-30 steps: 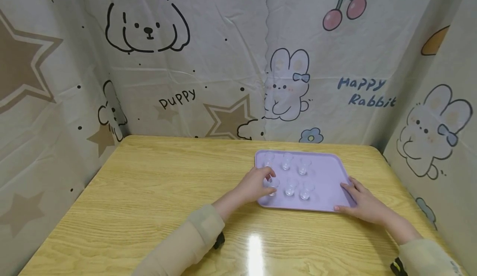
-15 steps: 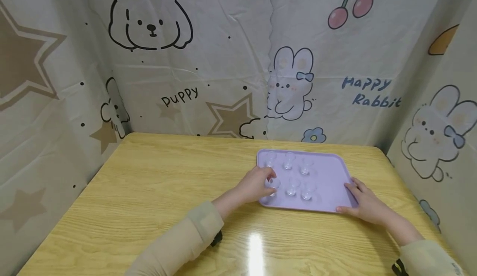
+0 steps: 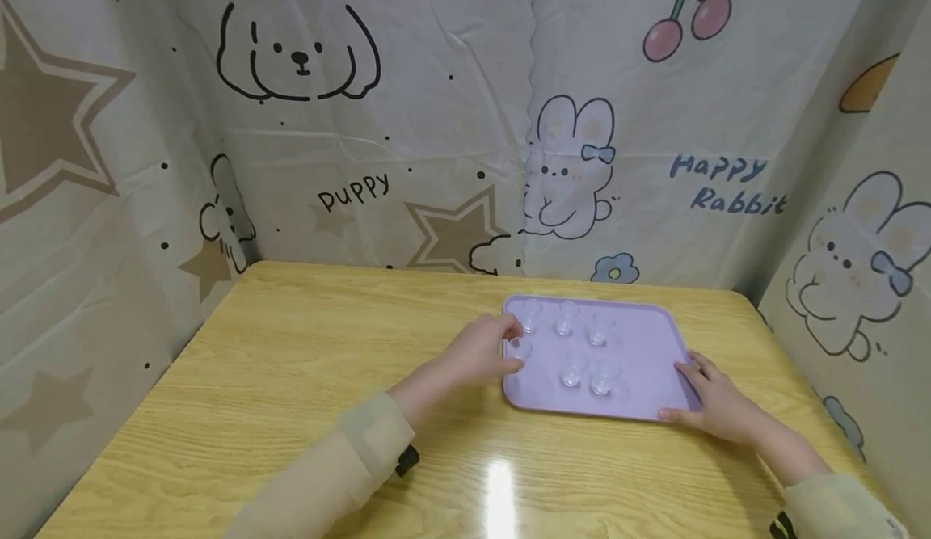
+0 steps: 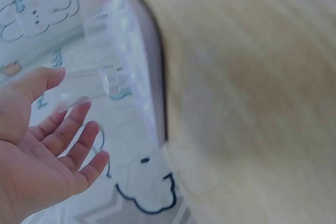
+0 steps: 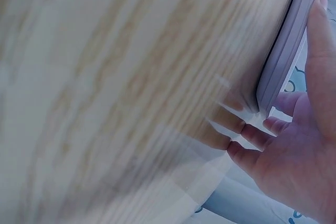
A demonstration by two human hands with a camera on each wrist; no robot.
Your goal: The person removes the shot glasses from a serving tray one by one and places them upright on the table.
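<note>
In the head view, my left hand (image 3: 476,351) pinches a small clear cup (image 3: 520,348) between thumb and fingers, over the left side of a purple tray (image 3: 643,341). The left wrist view has the transparent cup (image 4: 86,83) held near its rim, its thick base pointing at the tray and apart from it. Three more clear cups stand in the tray's back row, including a middle one (image 3: 564,321). Two others, one of them a right-hand cup (image 3: 601,381), form the front row. My right hand (image 3: 716,397) holds the tray's near right corner, thumb at the front rim.
The tray lies on a wood-grain table (image 3: 349,329), toward its back right. Behind and at both sides hangs a printed cloth (image 3: 451,135) with rabbits, stars and a puppy. A bright light reflection (image 3: 499,490) shows on the tabletop near the front.
My left hand has lifted the front-left cup from its place on the tray and drawn it slightly left and up. The right hand stays at the tray's corner; the view has shifted a little.
</note>
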